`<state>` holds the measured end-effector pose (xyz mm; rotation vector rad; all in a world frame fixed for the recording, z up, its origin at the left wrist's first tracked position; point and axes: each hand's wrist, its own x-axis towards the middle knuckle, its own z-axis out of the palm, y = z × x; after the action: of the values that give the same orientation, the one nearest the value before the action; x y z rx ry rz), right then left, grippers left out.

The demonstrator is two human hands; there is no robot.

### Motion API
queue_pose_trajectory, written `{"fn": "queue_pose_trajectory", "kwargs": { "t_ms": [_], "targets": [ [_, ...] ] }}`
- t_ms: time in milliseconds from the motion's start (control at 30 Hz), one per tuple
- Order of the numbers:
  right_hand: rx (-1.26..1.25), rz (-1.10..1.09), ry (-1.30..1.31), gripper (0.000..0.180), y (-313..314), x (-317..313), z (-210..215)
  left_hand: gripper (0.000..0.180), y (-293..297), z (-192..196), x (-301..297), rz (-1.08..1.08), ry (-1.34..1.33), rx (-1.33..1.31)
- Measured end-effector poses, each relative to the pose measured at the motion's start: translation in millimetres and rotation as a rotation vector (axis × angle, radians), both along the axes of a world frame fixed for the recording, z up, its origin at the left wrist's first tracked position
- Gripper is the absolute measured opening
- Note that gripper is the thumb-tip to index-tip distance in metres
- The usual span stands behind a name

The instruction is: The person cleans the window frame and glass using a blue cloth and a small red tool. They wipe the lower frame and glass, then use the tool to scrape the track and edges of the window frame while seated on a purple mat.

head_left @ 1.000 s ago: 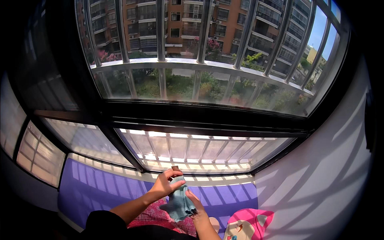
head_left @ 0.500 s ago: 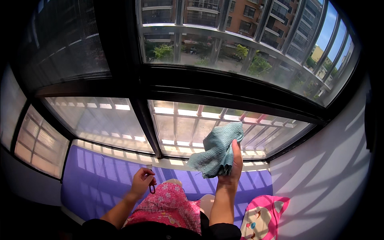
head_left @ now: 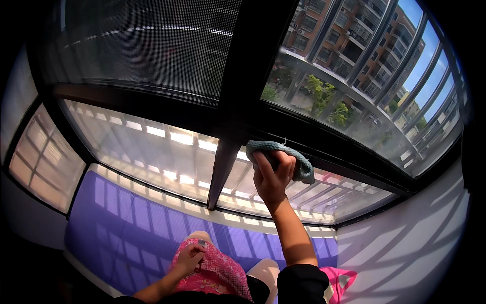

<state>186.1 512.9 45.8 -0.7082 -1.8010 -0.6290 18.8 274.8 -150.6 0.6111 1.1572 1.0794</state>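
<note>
My right hand (head_left: 275,175) reaches forward with its fingers bent over a grey-green textured cloth (head_left: 304,169). The cloth is bunched against the black window frame (head_left: 324,147), along the bar between the upper and lower panes. Low down, my left hand (head_left: 190,257) is closed over the pink patterned clothing (head_left: 217,273) on my lap. A small tool with a flat grey tip (head_left: 202,242) pokes out of its fingers; the rest of this tool is mostly hidden by the hand.
A purple mat (head_left: 152,223) covers the ledge below the lower window panes. Beside my right arm lies a pink item (head_left: 339,281), partly hidden by the sleeve. A white wall (head_left: 400,238) rises at the right. Metal bars (head_left: 354,66) stand outside the glass.
My right hand has moved the cloth forward and up onto the frame, turning its back toward me. My left hand has dropped closer to my lap. The view has swung left.
</note>
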Motion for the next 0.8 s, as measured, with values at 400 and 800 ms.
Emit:
{"fn": "queue_pose_trajectory", "kwargs": {
  "t_ms": [400, 800],
  "targets": [
    [0.006, -0.029, -0.31, 0.031, 9, -3, 23, 0.007, 5, -25, -17, 0.16, 0.007, -0.011],
    [0.103, 0.107, -0.077, 0.031, -6, 24, 30, 0.007, 0, -29, 15, 0.055, 0.08, -0.033]
  ]
}}
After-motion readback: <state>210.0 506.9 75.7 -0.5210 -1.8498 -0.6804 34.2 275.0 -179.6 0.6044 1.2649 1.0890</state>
